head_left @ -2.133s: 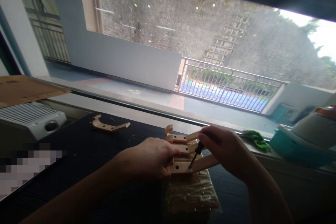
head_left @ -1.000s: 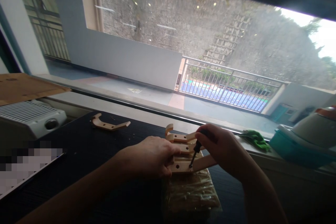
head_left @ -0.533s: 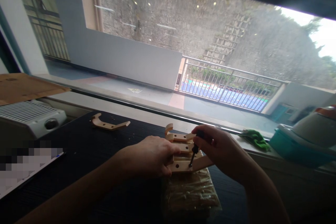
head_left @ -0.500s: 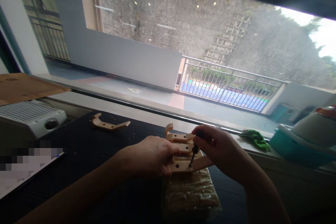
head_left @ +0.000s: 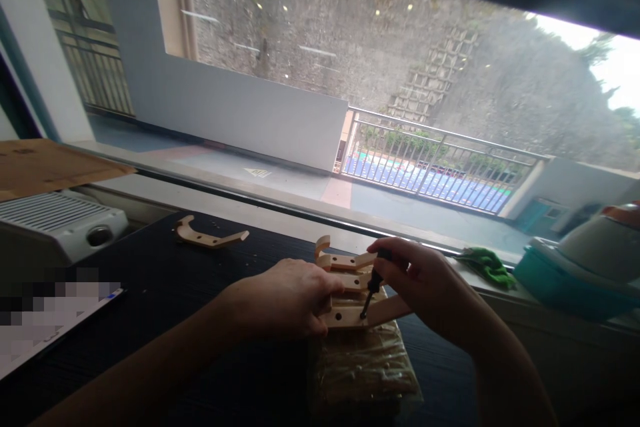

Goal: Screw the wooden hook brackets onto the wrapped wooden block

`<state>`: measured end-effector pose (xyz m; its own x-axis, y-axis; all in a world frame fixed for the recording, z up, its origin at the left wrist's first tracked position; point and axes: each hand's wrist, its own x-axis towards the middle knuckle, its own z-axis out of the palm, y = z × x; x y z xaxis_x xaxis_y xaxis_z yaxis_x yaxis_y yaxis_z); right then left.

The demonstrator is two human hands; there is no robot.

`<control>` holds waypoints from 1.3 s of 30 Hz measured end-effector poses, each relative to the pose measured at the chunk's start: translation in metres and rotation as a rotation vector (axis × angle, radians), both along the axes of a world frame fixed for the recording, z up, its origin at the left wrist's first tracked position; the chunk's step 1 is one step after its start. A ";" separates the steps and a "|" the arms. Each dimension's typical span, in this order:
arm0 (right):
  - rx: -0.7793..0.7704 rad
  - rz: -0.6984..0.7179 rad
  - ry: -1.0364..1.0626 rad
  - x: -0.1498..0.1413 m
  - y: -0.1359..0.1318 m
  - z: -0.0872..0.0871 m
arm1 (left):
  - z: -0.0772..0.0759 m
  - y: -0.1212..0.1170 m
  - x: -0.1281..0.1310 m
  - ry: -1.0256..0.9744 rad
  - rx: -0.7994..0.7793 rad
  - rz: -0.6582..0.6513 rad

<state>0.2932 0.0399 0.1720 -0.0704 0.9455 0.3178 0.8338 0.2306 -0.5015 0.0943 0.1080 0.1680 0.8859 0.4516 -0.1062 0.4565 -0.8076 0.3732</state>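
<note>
My right hand (head_left: 413, 273) is closed round the dark handle of a screwdriver (head_left: 373, 285). Its tip sits in the right hole of the nearest curved wooden hook piece (head_left: 350, 317), whose left hole is bare. My left hand (head_left: 295, 297) grips the left end of that piece, with the fingertips partly hidden. Behind it stand two similar wooden pieces with holes, a middle one (head_left: 349, 281) and a far one (head_left: 343, 261). They rest on a block wrapped in clear plastic (head_left: 365, 363).
Another curved wooden hook (head_left: 207, 239) lies on the dark table (head_left: 200, 373) among small crumbs. At left are a white vented appliance (head_left: 60, 223), brown cardboard (head_left: 50, 163) and a white sheet (head_left: 55, 327). A green cloth (head_left: 485, 267) and teal tub (head_left: 565, 283) stand by the window at right.
My right hand has shifted slightly to the right, tilting the screwdriver handle that way while its tip stays in the hole. My left hand has barely moved.
</note>
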 end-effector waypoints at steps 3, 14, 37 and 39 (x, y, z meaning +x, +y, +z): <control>0.003 0.033 0.008 -0.001 -0.001 0.001 | 0.000 0.000 0.000 0.004 -0.009 0.007; -0.025 -0.108 0.027 0.004 0.008 -0.005 | -0.006 0.001 0.000 -0.041 0.002 0.014; -0.011 -0.006 0.027 0.003 -0.001 -0.003 | -0.002 0.002 -0.001 -0.003 -0.021 -0.010; -0.018 0.023 0.045 0.002 -0.001 -0.002 | -0.003 0.002 -0.001 -0.012 -0.015 -0.008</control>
<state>0.2948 0.0387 0.1701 -0.0778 0.9494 0.3043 0.8050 0.2399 -0.5426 0.0936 0.1103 0.1652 0.8909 0.4426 -0.1017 0.4449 -0.8058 0.3907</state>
